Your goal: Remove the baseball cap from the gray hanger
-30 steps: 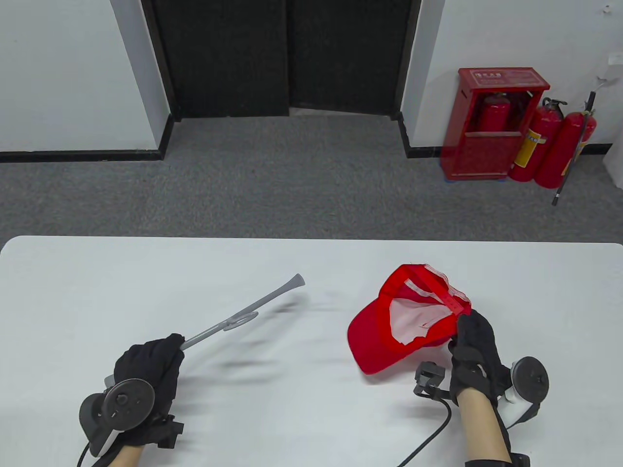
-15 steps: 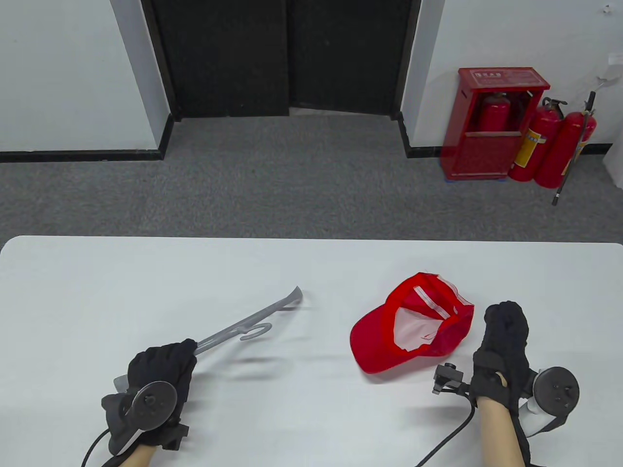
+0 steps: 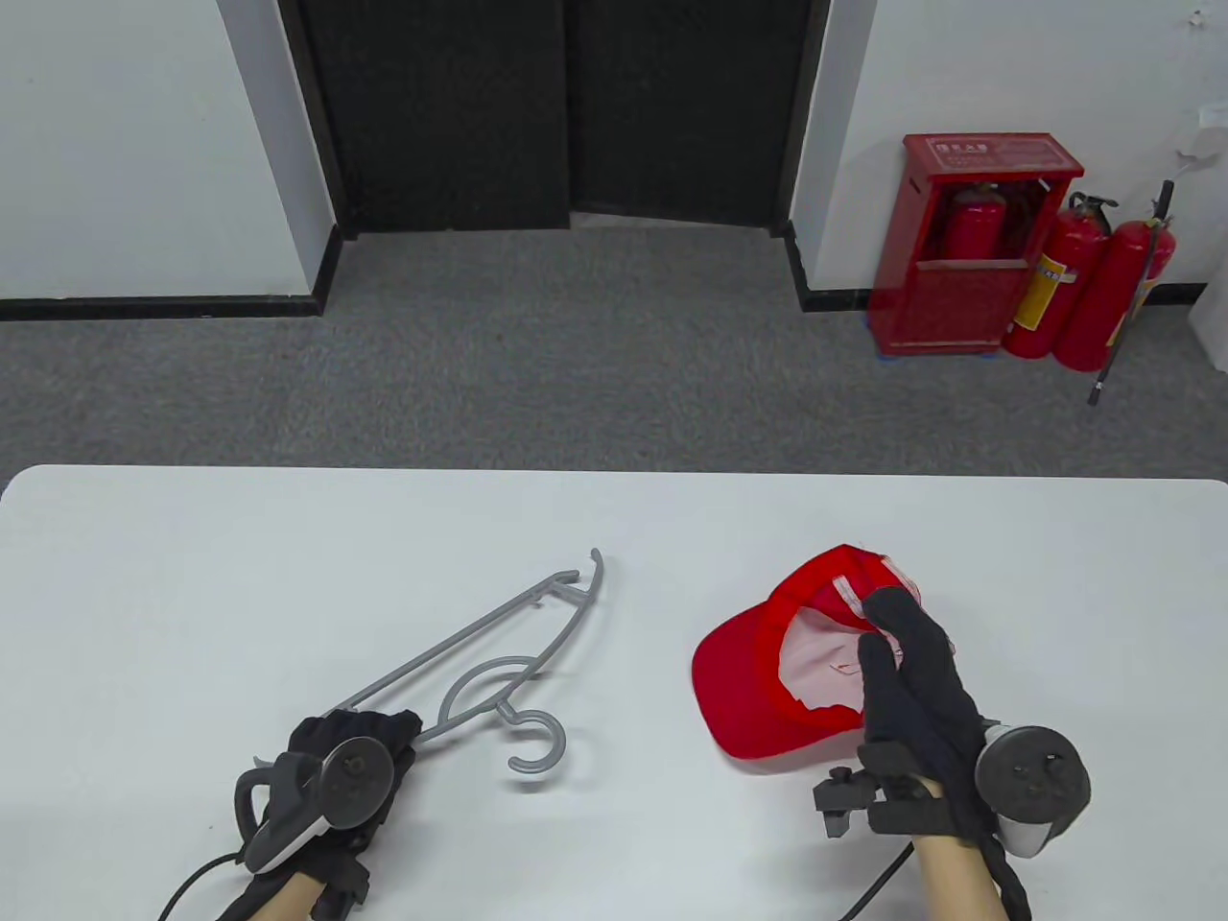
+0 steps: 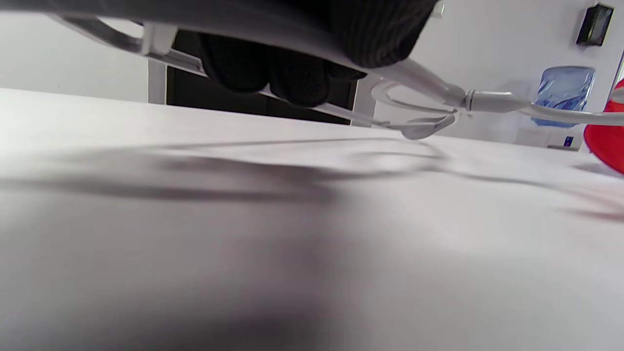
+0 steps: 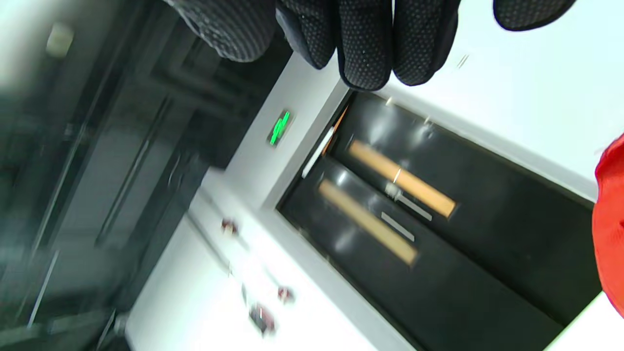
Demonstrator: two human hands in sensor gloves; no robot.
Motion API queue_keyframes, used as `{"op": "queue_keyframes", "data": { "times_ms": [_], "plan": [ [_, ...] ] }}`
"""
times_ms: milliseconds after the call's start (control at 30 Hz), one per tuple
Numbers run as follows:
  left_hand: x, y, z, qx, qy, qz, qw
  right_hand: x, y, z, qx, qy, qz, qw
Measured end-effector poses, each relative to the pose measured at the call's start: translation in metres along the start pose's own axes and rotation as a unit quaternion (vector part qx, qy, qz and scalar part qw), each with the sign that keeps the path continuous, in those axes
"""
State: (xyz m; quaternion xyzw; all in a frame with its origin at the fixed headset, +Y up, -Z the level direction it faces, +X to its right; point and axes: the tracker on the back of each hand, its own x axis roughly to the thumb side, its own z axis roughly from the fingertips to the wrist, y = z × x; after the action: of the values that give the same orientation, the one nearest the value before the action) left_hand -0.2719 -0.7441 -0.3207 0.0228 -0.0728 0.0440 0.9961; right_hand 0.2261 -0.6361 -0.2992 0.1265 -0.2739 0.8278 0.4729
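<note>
The red baseball cap point(image 3: 748, 681) lies upside down on the white table point(image 3: 192, 576), right of centre, free of the hanger. The gray hanger point(image 3: 451, 644) lies almost flat just above the table, its hook toward the front. My left hand point(image 3: 379, 734) grips the hanger's left end; in the left wrist view my fingers point(image 4: 292, 83) wrap its bar point(image 4: 487, 101). My right hand point(image 3: 902, 643) stretches flat over the cap's back rim with fingers extended; I cannot tell if it touches. In the right wrist view the fingers point(image 5: 365, 48) hold nothing and the cap point(image 5: 609, 219) shows at the edge.
Beyond the table's far edge is gray carpet, a dark double door point(image 3: 566, 115) and a red extinguisher cabinet point(image 3: 969, 249) with extinguishers at the right wall. A blue water bottle point(image 4: 565, 95) shows in the left wrist view.
My right hand let go of the cap, drew back as a fist, then came over it again with fingers extended. My left hand pulled the hanger nearer and turned it flat.
</note>
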Motion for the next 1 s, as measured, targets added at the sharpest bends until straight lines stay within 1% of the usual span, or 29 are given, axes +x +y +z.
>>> {"op": "queue_keyframes", "data": {
  "times_ms": [67, 100, 167, 233, 267, 300, 367, 467, 567, 700, 800, 1000],
  "plan": [
    [-0.003, -0.004, -0.001, -0.018, 0.006, 0.008, 1.000, 0.006, 0.011, 0.001, 0.040, -0.020, 0.033, 0.998],
    [-0.004, -0.005, -0.002, -0.027, 0.007, 0.013, 1.000, 0.008, 0.014, 0.001, 0.050, -0.027, 0.043, 0.997],
    [-0.006, -0.008, -0.002, -0.035, 0.006, 0.016, 0.999, 0.014, 0.028, 0.007, 0.091, -0.063, 0.103, 0.989],
    [-0.007, -0.008, -0.002, -0.036, 0.003, 0.016, 0.999, 0.018, 0.040, 0.017, 0.128, -0.103, 0.176, 0.971],
    [-0.007, -0.006, -0.002, -0.040, 0.001, 0.020, 0.999, 0.018, 0.045, 0.025, 0.149, -0.126, 0.217, 0.956],
    [-0.007, -0.003, -0.002, -0.039, -0.001, 0.031, 0.999, 0.016, 0.051, 0.033, 0.176, -0.149, 0.259, 0.938],
    [-0.006, 0.004, -0.002, -0.027, 0.002, 0.057, 0.998, 0.011, 0.058, 0.042, 0.202, -0.163, 0.293, 0.920],
    [-0.003, 0.018, 0.000, -0.011, -0.008, 0.087, 0.996, 0.003, 0.066, 0.043, 0.228, -0.146, 0.279, 0.922],
    [0.008, 0.036, 0.007, 0.013, -0.044, 0.103, 0.994, 0.004, 0.070, 0.043, 0.234, -0.146, 0.282, 0.919],
    [0.024, 0.055, 0.016, 0.050, -0.079, 0.090, 0.992, 0.002, 0.073, 0.046, 0.256, -0.132, 0.277, 0.917],
    [0.030, 0.059, 0.019, 0.054, -0.095, 0.088, 0.990, 0.002, 0.073, 0.046, 0.264, -0.121, 0.267, 0.919],
    [0.030, 0.059, 0.020, 0.051, -0.098, 0.087, 0.990, 0.000, 0.076, 0.047, 0.276, -0.119, 0.267, 0.916]
  ]
}}
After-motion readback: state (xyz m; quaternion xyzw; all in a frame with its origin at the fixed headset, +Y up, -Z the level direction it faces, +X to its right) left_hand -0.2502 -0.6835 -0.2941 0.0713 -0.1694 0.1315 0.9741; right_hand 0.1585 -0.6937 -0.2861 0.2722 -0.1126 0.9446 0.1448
